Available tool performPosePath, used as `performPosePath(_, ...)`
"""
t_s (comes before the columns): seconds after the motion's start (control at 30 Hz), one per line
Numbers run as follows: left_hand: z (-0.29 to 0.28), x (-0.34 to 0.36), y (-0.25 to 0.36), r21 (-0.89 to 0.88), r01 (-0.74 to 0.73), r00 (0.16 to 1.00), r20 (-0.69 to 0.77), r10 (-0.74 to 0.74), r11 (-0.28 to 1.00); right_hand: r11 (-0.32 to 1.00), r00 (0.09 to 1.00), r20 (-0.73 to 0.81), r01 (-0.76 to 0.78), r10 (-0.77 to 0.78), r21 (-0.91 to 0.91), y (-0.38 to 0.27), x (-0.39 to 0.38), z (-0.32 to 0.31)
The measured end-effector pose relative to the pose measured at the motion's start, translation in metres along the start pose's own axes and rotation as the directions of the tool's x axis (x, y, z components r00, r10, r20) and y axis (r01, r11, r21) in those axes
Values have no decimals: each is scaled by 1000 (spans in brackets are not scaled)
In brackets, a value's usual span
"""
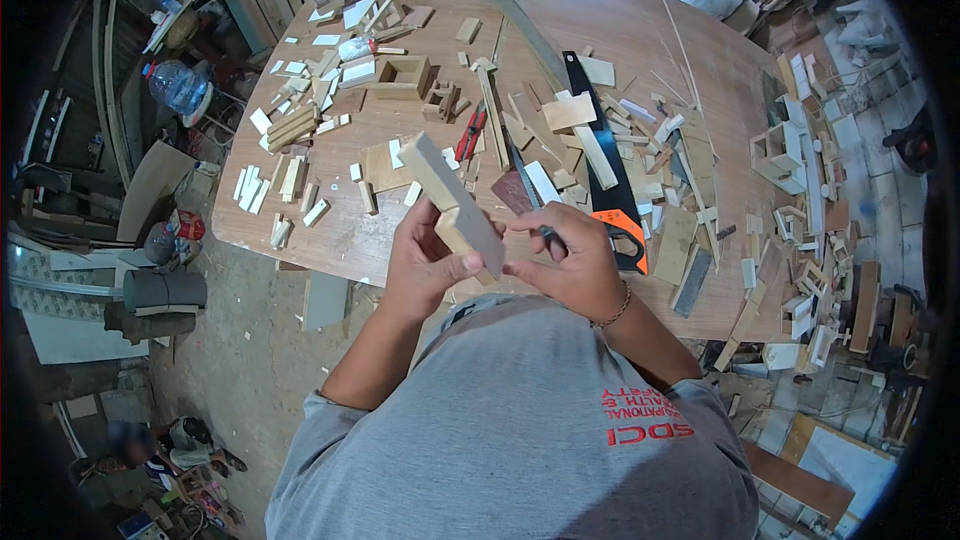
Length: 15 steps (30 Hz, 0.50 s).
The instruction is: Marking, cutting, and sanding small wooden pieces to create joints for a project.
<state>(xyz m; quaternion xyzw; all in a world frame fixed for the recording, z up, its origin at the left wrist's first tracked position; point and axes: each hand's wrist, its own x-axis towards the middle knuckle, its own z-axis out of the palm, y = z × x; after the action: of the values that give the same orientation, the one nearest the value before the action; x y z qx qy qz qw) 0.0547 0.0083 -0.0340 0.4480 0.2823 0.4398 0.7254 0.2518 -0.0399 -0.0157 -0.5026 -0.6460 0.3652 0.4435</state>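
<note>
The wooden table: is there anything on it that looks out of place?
The black-bladed handsaw beyond the right hand looks slightly odd: a wooden piece lies across it, among scattered offcuts, perhaps an awkward spot for a cutting tool.

tan wood (pixel 427 174), blk saw (pixel 606 175) (orng hndl (pixel 612 217))

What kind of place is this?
Probably a woodworking shop. An orange-handled saw and lots of small wood pieces lie on the big table, and the left hand holds a joined-looking wooden piece.
</note>
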Motion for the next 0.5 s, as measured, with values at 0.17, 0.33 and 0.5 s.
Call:
performPosePath(0.17,5,-8,14,145,-43,998,46,37,989,976,990,-129,88,-63,197,14,-3,-3)
performPosePath(0.33,-1,-11,21,290,-4,994,108,-29,957,925,911,-264,358,-317,124,1,-5,-13)
performPosePath(0.5,-6,-14,26,343,70,982,141,-125,937,895,909,-219,399,-356,198,-7,-10,-11)
